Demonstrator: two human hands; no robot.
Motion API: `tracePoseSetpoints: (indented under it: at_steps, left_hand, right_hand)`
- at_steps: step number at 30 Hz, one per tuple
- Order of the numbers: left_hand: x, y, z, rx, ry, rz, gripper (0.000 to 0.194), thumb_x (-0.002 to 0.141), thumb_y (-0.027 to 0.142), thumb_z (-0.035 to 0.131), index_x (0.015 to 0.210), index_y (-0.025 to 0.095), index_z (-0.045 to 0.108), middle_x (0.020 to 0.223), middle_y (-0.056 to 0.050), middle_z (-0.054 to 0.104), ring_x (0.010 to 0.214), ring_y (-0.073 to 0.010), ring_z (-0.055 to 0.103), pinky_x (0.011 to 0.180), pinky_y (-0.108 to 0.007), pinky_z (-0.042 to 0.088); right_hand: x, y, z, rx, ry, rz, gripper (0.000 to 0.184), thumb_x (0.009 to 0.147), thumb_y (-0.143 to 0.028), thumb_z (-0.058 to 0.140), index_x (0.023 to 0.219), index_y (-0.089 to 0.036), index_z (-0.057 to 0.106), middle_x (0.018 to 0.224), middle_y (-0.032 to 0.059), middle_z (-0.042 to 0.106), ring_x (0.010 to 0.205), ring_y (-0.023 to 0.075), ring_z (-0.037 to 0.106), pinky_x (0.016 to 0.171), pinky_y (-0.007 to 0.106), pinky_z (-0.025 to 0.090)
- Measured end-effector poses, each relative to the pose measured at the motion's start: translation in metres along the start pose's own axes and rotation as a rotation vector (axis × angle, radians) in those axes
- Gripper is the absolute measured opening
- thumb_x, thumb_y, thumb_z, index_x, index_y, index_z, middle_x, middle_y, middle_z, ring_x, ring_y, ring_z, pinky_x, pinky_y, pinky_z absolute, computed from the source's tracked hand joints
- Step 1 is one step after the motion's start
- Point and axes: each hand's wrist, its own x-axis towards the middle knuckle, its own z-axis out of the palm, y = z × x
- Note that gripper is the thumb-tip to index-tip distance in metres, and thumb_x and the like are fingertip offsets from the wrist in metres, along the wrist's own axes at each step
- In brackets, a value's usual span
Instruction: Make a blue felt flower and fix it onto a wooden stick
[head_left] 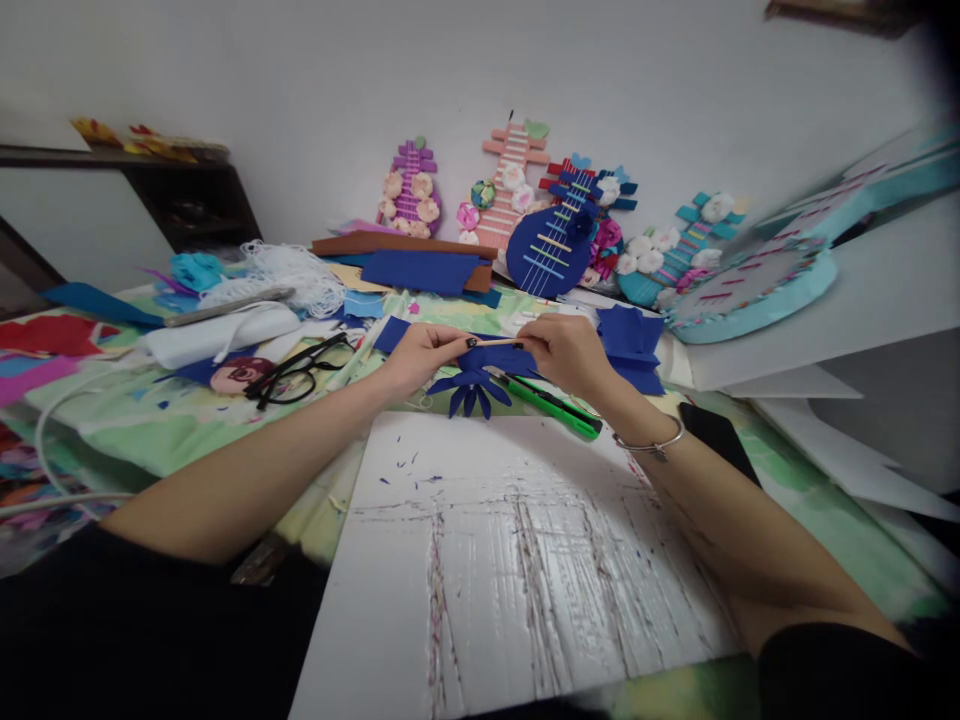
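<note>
Nearest you lies a scored white board [487, 540]. Near its far edge, your left hand [426, 357] and right hand [568, 352] pinch opposite ends of a thin, pale stick [497, 342]; below it shows a dark-blue flower with pointed petals [471, 380], beside a green cutter [553, 407].

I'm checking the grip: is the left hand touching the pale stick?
Touching: the head view shows the left hand pinching one end of the pale stick.

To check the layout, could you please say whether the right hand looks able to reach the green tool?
Probably yes: the green tool lies close to the right hand, near end uncovered, though that hand grips a stick.
</note>
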Motion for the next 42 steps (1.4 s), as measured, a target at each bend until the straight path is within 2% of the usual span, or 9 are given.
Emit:
tracePoseSetpoints:
  at_steps: [9, 12, 17, 21, 26, 34, 38, 42]
  left_hand:
    - [0.000, -0.002, -0.003, 0.006, 0.009, 0.000, 0.024, 0.072, 0.028, 0.071, 0.091, 0.015, 0.074, 0.084, -0.007, 0.073, 0.071, -0.0128, 0.064, 0.071, -0.027, 0.051]
    - [-0.002, 0.002, 0.000, 0.045, 0.029, -0.014, 0.024, 0.070, 0.027, 0.072, 0.091, 0.015, 0.075, 0.086, -0.008, 0.073, 0.073, -0.0145, 0.065, 0.071, -0.028, 0.052]
    - [-0.007, 0.010, 0.004, 0.100, 0.026, -0.012, 0.026, 0.070, 0.027, 0.071, 0.093, 0.014, 0.075, 0.086, -0.008, 0.074, 0.075, -0.0167, 0.067, 0.073, -0.030, 0.053]
    - [-0.008, 0.009, 0.007, 0.125, 0.019, -0.002, 0.025, 0.069, 0.024, 0.071, 0.092, 0.014, 0.075, 0.089, -0.009, 0.074, 0.074, -0.0158, 0.067, 0.073, -0.030, 0.053]
    - [-0.011, 0.009, 0.012, 0.163, 0.002, 0.007, 0.024, 0.066, 0.021, 0.070, 0.088, 0.013, 0.075, 0.083, -0.008, 0.074, 0.072, -0.0159, 0.066, 0.069, -0.028, 0.053]
    - [-0.016, 0.014, 0.015, 0.173, -0.027, 0.011, 0.021, 0.068, 0.015, 0.065, 0.086, 0.015, 0.075, 0.082, -0.007, 0.074, 0.069, -0.0144, 0.064, 0.066, -0.027, 0.051]
    - [-0.015, 0.012, 0.013, 0.073, -0.061, 0.028, 0.023, 0.066, 0.016, 0.067, 0.087, 0.015, 0.075, 0.086, -0.007, 0.074, 0.077, -0.0168, 0.066, 0.074, -0.030, 0.052]
    - [-0.012, 0.010, 0.010, 0.008, -0.037, 0.053, 0.017, 0.073, 0.024, 0.064, 0.083, 0.015, 0.076, 0.085, -0.009, 0.074, 0.085, -0.0196, 0.066, 0.082, -0.033, 0.051]
  right_hand:
    - [0.000, -0.004, -0.003, -0.019, 0.012, -0.003, 0.022, 0.085, -0.022, 0.049, 0.082, -0.017, 0.071, 0.078, 0.0055, 0.066, 0.070, 0.0158, 0.056, 0.063, 0.027, 0.034]
    - [0.001, -0.006, -0.005, -0.031, -0.021, 0.025, 0.022, 0.085, -0.027, 0.051, 0.075, -0.017, 0.068, 0.071, 0.0047, 0.063, 0.065, 0.0144, 0.051, 0.060, 0.028, 0.030]
    - [0.002, -0.010, -0.003, -0.037, -0.088, 0.070, 0.040, 0.088, -0.039, 0.046, 0.057, -0.017, 0.055, 0.055, 0.0023, 0.051, 0.054, 0.0114, 0.040, 0.056, 0.028, 0.022]
    - [0.000, -0.020, 0.000, -0.014, -0.150, 0.098, 0.044, 0.091, -0.042, 0.042, 0.056, -0.017, 0.051, 0.053, 0.0011, 0.049, 0.050, 0.0101, 0.034, 0.054, 0.028, 0.020]
    - [-0.002, -0.034, 0.002, -0.012, -0.195, 0.154, 0.044, 0.090, -0.045, 0.044, 0.058, -0.018, 0.056, 0.056, 0.0024, 0.054, 0.053, 0.0108, 0.038, 0.055, 0.028, 0.020]
    - [-0.003, -0.038, 0.004, -0.010, -0.118, 0.167, 0.046, 0.086, -0.048, 0.052, 0.051, -0.018, 0.051, 0.049, 0.0009, 0.048, 0.049, 0.0103, 0.037, 0.052, 0.027, 0.021]
    - [-0.003, -0.038, 0.004, 0.003, -0.059, 0.170, 0.044, 0.084, -0.048, 0.056, 0.052, -0.018, 0.054, 0.051, 0.0012, 0.052, 0.049, 0.0103, 0.040, 0.052, 0.028, 0.022]
    - [-0.004, -0.036, 0.005, 0.082, -0.037, 0.177, 0.040, 0.082, -0.049, 0.059, 0.056, -0.018, 0.061, 0.055, 0.0014, 0.059, 0.051, 0.0103, 0.045, 0.053, 0.027, 0.025]
